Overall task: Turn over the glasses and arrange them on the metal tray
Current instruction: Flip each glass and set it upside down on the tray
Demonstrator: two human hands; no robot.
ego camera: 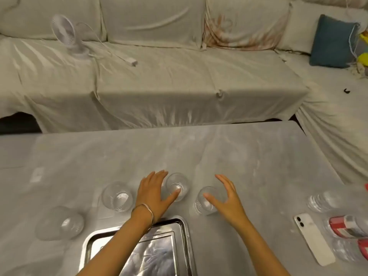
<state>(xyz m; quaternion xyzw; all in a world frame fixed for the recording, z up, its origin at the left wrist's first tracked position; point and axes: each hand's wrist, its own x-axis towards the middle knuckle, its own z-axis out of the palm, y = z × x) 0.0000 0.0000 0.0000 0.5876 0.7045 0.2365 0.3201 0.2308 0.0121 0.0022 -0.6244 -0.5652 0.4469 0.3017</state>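
Several clear glasses stand on the grey table beyond a shiny metal tray (184,232) at the near edge. My left hand (153,194), with a bangle on the wrist, is spread open just left of a middle glass (178,186), thumb touching its side. My right hand (227,198) is open around the right side of another glass (203,202), thumb across its front. Two more glasses stand to the left, one nearer the middle (117,196) and one at the far left (61,224). Both forearms cross above the tray, which holds no glasses that I can see.
A white phone (312,238) lies at the right, beside clear plastic bottles with red labels (346,228). A cloth-covered sofa runs behind the table, with a small white fan (65,34) and a blue cushion (332,40) on it.
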